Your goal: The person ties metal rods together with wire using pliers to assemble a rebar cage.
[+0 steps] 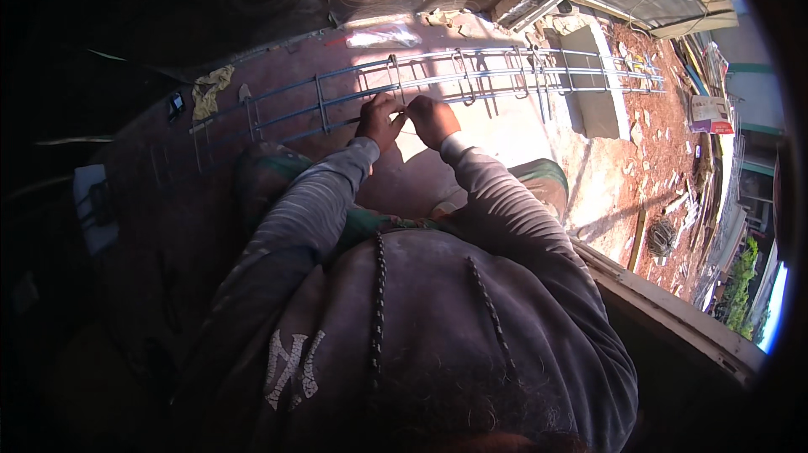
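A long cage of steel reinforcing bars [321, 104] stretches from left to right in front of me, with square stirrups spaced along its bars. At its near side, my left hand [380, 122] and my right hand [433, 121] meet almost fingertip to fingertip. The left fingers are bent, with thumb and forefinger drawn together. My right hand is closed in a pinch facing the left. Something thin may be between the fingertips, too small to make out. Both hands cover part of the nearest bar.
The cage's right end passes over a pale block-like ledge [599, 103] toward rubble-strewn reddish ground. A crumpled yellow cloth [212, 89] and a small dark object [175, 105] lie left. Beyond the cage is a clear plastic bag [383, 36]. A wire coil [661, 237] sits at right.
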A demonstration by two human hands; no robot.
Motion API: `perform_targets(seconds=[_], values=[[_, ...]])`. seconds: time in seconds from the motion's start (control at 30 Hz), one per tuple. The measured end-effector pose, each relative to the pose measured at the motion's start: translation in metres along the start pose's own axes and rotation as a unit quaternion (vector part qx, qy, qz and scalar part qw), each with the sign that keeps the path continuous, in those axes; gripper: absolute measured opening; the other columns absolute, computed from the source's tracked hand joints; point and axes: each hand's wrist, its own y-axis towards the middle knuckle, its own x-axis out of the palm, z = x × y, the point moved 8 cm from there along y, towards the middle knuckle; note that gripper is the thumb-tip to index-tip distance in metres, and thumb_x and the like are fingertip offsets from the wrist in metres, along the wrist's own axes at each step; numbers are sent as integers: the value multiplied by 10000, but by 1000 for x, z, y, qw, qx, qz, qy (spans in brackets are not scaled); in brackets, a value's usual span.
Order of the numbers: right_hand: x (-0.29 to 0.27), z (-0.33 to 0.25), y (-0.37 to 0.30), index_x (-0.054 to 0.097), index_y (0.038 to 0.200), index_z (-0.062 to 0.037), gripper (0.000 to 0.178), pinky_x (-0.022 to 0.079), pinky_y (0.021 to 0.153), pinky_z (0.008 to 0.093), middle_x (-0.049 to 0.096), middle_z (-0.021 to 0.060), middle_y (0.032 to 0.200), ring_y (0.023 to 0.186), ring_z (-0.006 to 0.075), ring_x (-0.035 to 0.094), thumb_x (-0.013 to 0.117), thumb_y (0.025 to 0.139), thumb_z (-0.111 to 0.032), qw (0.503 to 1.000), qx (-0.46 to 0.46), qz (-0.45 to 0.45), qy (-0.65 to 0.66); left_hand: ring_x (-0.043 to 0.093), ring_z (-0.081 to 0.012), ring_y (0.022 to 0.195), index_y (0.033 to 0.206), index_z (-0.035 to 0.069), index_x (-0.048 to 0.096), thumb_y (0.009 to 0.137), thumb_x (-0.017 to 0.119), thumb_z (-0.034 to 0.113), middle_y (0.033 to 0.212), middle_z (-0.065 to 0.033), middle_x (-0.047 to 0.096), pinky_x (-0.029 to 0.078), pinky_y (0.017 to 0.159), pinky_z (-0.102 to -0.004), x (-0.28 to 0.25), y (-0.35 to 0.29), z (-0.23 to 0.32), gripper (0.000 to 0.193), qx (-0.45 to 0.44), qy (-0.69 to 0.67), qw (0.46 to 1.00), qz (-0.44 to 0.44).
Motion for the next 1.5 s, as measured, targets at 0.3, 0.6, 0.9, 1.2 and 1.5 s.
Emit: perform_targets(seconds=[0.3,0.6,0.9,1.2,1.5], values=[[-21,14,-2,703,997,-87,208,545,835,465,717,182,1014,983,383,684,601,947,-261,989,133,45,56,664,-334,815,795,34,695,753,825,89,863,-134,655,524,728,-434,2,3,-2,147,-48,8,998,31],[-18,14,-2,712,1077,-91,319,522,928,479,715,189,1116,1066,396,667,553,954,-338,964,257,-62,-29,660,-348,887,901,14,704,812,740,69,946,-147,664,523,808,-422,2,0,-8,111,-46,-19,999,-12],[34,27,3,721,1203,-131,479,582,793,364,755,94,1031,943,236,720,726,726,-85,942,68,-323,56,665,-340,901,981,33,721,833,720,37,961,-133,665,530,823,-425,3,1,-3,148,-20,-9,999,-28],[23,28,-35,731,1061,-39,291,486,523,306,615,39,749,618,159,598,688,953,-306,774,400,-196,451,663,-326,945,984,45,725,849,678,20,1009,-120,659,531,851,-418,7,2,-9,145,-15,21,998,-52],[-167,230,-71,548,1322,-120,576,407,1085,511,514,208,1401,1314,394,485,712,854,-413,828,528,131,-137,715,-197,928,1039,-6,691,888,686,94,995,-110,735,559,853,-340,25,15,-29,181,-152,-110,969,-160]])
